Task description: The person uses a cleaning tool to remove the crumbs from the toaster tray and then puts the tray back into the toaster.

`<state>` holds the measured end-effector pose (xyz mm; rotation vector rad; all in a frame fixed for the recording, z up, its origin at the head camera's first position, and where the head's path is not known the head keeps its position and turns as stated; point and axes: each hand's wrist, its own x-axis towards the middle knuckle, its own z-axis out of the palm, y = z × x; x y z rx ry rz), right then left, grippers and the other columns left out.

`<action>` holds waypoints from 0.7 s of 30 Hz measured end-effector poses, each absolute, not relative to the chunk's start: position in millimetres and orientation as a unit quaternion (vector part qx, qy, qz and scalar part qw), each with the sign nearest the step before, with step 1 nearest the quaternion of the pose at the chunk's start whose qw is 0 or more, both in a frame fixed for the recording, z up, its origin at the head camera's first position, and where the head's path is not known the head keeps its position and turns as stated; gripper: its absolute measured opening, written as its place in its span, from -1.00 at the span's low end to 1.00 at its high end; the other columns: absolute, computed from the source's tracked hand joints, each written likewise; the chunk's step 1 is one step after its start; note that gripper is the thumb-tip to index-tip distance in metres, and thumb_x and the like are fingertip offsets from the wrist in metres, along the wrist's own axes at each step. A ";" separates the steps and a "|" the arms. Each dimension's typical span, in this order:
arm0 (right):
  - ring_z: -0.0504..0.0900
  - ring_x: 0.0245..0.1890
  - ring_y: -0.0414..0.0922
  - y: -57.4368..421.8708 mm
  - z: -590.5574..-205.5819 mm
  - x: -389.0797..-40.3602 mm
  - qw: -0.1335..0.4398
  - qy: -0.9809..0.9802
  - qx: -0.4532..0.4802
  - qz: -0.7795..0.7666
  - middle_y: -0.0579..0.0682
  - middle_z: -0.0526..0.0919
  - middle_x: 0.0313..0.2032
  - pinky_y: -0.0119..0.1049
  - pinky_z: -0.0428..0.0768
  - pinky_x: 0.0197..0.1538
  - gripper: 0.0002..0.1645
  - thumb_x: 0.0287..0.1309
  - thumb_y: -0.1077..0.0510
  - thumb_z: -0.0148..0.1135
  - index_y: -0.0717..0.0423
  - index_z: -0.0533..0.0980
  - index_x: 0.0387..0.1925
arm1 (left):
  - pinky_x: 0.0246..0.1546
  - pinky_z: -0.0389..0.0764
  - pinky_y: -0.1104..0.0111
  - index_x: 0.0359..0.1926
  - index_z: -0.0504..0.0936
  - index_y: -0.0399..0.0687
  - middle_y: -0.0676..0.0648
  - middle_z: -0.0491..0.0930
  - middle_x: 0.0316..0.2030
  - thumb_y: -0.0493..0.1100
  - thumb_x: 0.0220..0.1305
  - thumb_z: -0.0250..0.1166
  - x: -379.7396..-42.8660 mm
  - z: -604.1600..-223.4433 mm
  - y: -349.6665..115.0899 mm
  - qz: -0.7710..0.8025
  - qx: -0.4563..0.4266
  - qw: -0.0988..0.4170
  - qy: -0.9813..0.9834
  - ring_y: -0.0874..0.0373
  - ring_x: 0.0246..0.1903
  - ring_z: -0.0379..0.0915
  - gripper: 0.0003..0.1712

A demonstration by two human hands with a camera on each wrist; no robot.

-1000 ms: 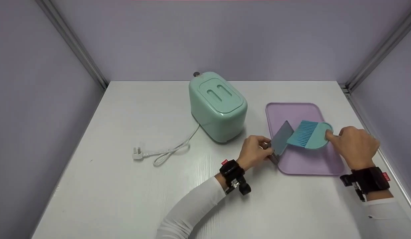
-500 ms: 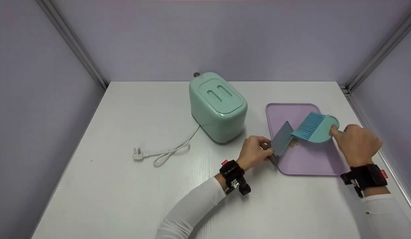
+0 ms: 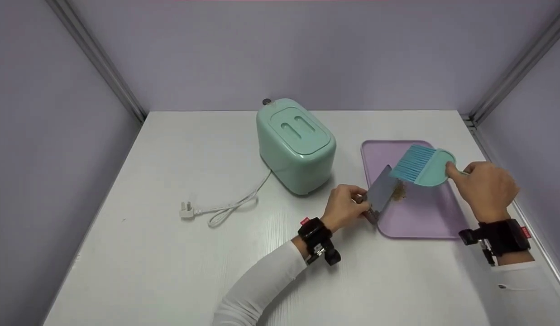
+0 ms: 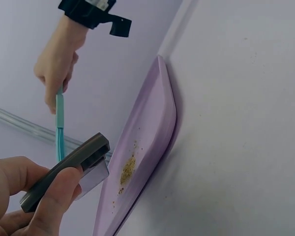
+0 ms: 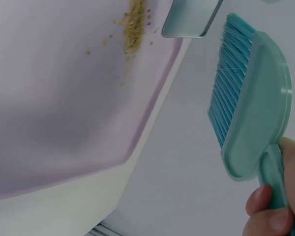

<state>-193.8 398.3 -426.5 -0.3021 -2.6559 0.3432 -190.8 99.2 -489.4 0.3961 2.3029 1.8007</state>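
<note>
My left hand (image 3: 343, 206) pinches the dark grey grip of a crumb tray (image 3: 382, 190), a thin metal sheet held tilted over the left side of the purple tray (image 3: 427, 222). In my right hand (image 3: 488, 190) is the handle of a teal hand brush (image 3: 436, 171). Its blue bristles (image 5: 231, 73) point left, their ends right by the crumb tray's upper edge in the head view. A small heap of yellow-brown crumbs (image 5: 134, 27) lies on the purple tray beneath the metal sheet, with loose bits scattered round it.
A mint-green toaster (image 3: 302, 149) with a lid on top stands left of the purple tray. Its white cord (image 3: 230, 210) lies on the white table, ending in a plug (image 3: 187, 211). Walls close off the back and sides.
The brush first moved off the metal sheet to the upper right, then back left and higher. More crumbs show on the purple tray. My left hand and the crumb tray stay almost still.
</note>
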 end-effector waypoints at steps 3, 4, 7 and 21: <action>0.11 -0.76 -0.12 391.2 -423.5 -194.4 0.197 -0.965 -0.101 0.141 -0.06 0.21 -0.84 -0.34 -0.08 -0.73 -0.29 0.09 -0.37 0.21 0.13 0.54 -0.80 | -0.57 0.67 0.46 -0.16 0.70 -0.27 -0.02 0.65 -0.47 -0.39 0.07 0.35 -190.4 -489.2 99.4 0.614 0.131 0.098 0.772 0.30 -0.56 0.57 -0.75; 0.13 -0.76 -0.12 389.6 -423.5 -194.5 0.189 -0.966 -0.099 0.146 -0.06 0.23 -0.85 -0.34 -0.07 -0.73 -0.28 0.09 -0.38 0.20 0.12 0.52 -0.82 | -0.57 0.67 0.46 -0.16 0.70 -0.28 -0.03 0.65 -0.47 -0.40 0.07 0.35 -190.4 -489.1 99.5 0.615 0.131 0.098 0.771 0.30 -0.56 0.57 -0.75; 0.15 -0.75 -0.11 387.0 -425.7 -194.9 0.172 -0.968 -0.094 0.153 -0.06 0.25 -0.85 -0.34 -0.06 -0.74 -0.26 0.09 -0.39 0.19 0.08 0.47 -0.87 | -0.57 0.68 0.44 -0.17 0.69 -0.30 -0.04 0.64 -0.48 -0.40 0.07 0.35 -190.0 -488.5 99.9 0.620 0.130 0.097 0.767 0.29 -0.57 0.57 -0.76; 0.20 -0.76 -0.09 394.3 -444.0 -191.8 0.136 -0.972 -0.093 0.167 -0.07 0.26 -0.84 -0.31 0.01 -0.76 -0.28 0.10 -0.39 0.16 0.04 0.42 -0.88 | -0.56 0.68 0.45 -0.14 0.68 -0.30 -0.05 0.64 -0.47 -0.41 0.06 0.32 -191.7 -487.1 100.1 0.624 0.130 0.095 0.765 0.28 -0.57 0.58 -0.73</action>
